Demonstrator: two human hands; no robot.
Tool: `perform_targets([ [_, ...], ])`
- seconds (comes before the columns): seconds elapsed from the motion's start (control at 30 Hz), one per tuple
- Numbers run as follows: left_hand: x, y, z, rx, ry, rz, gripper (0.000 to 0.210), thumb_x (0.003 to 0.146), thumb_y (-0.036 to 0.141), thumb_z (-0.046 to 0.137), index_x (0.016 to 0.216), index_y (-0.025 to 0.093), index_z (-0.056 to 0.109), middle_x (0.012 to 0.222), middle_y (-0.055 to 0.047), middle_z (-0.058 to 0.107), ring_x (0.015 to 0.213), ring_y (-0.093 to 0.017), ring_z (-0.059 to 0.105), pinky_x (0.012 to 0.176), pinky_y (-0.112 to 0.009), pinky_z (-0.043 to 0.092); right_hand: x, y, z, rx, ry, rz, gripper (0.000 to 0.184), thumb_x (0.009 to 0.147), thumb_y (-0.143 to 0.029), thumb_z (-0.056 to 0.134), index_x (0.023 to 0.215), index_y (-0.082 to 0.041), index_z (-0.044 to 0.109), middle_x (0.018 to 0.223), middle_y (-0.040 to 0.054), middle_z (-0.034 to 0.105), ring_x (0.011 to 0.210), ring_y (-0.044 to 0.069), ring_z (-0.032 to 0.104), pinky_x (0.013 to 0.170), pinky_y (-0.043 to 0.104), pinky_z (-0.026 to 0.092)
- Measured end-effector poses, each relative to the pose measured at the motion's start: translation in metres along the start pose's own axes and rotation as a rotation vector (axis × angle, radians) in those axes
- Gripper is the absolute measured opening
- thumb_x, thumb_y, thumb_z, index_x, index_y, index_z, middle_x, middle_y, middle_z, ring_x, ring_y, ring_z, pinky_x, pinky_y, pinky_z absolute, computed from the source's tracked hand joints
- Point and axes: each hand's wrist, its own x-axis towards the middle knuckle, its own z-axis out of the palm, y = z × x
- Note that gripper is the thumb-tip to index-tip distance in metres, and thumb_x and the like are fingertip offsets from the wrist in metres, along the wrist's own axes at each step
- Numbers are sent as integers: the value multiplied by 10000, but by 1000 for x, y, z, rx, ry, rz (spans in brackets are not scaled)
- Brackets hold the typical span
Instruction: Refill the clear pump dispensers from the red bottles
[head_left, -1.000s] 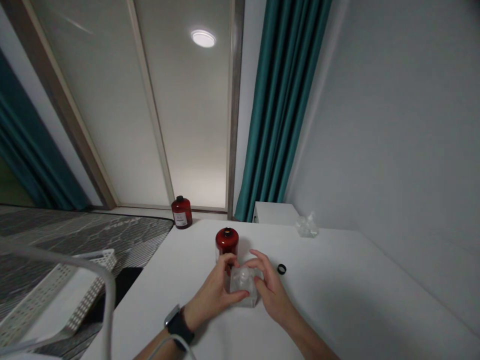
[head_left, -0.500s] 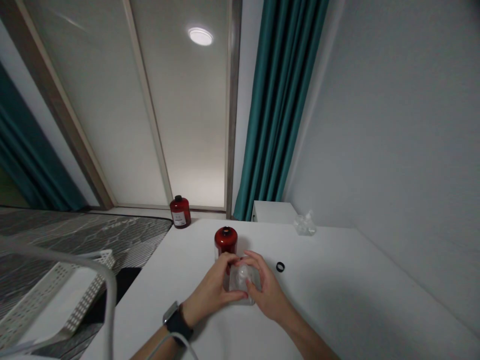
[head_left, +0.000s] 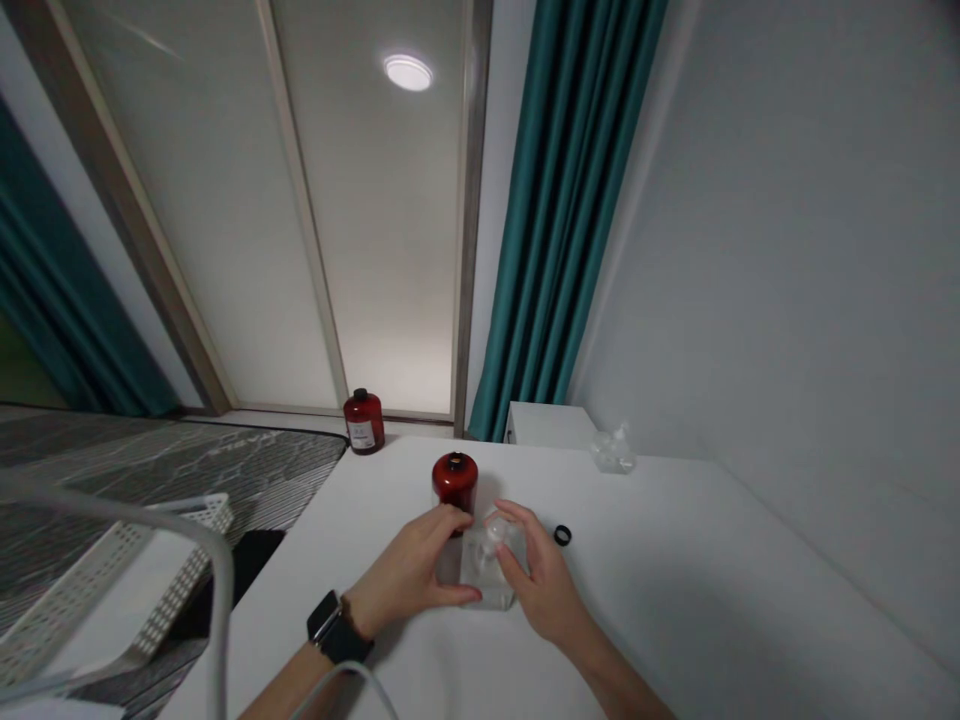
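Note:
On the white table (head_left: 360, 560) stands a clear, square-sided container (head_left: 487, 582) with a rounded clear knob-like part (head_left: 495, 532) at its top. My right hand (head_left: 544, 575) pinches that rounded part between thumb and fingers. My left hand (head_left: 421, 562), with a black watch on the wrist, curves around the container's left side, thumb and fingers spread apart; whether it touches the container I cannot tell. Just behind the hands is a dark red bottle (head_left: 455, 478) without a cap, its lower part partly covered by my left fingers. A black ring (head_left: 562, 535) lies to the right of my right hand.
Another red bottle (head_left: 364, 424), with a black cap and white label, stands at the table's far left corner. Crumpled clear plastic (head_left: 613, 452) lies at the back right near a white cabinet (head_left: 551, 425). A white perforated basket (head_left: 176, 585) and a pale curved bar (head_left: 219, 620) are at left.
My left hand has drawn back leftward and its fingers have opened away from the container. My right hand stays at the clear rounded part. The view has shifted slightly.

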Motion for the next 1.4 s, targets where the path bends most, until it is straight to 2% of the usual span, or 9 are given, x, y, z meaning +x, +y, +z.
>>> perform_targets([
  [0.17,0,1,1,0,2,-3,576,680,272,839,1132,207,488,1098,-64,613,975,-246,623,848,-364,515,5,-7,-7,-5,43,-95,285,950,-267,522,1227,-263,588,1148,71,592,1107,218,571,990,369,446],
  [0.27,0,0,2,8,7,-10,549,675,279,838,1102,206,501,1085,-58,612,971,-244,618,845,-363,510,8,-9,-12,-10,90,-106,288,959,-281,510,1234,-266,593,1122,68,576,1058,212,575,949,357,461],
  [0.5,0,2,2,44,34,15,448,671,289,822,1022,204,558,1110,-76,610,1009,-258,612,873,-368,507,10,-4,-12,-26,242,-12,331,965,-343,493,1272,-251,575,1090,60,562,966,194,577,875,324,484],
  [0.73,1,2,2,15,27,15,416,676,261,823,1002,201,572,1094,-73,599,982,-242,617,852,-348,516,12,-1,-14,-29,317,58,383,943,-381,514,1290,-232,579,1109,70,574,928,195,580,874,339,500],
  [1.4,-1,3,4,-44,23,-9,383,700,253,798,998,209,562,1098,-63,579,997,-234,610,865,-335,509,10,1,-13,-71,259,35,369,950,-333,498,1297,-228,562,1093,68,600,960,196,591,882,336,494],
])
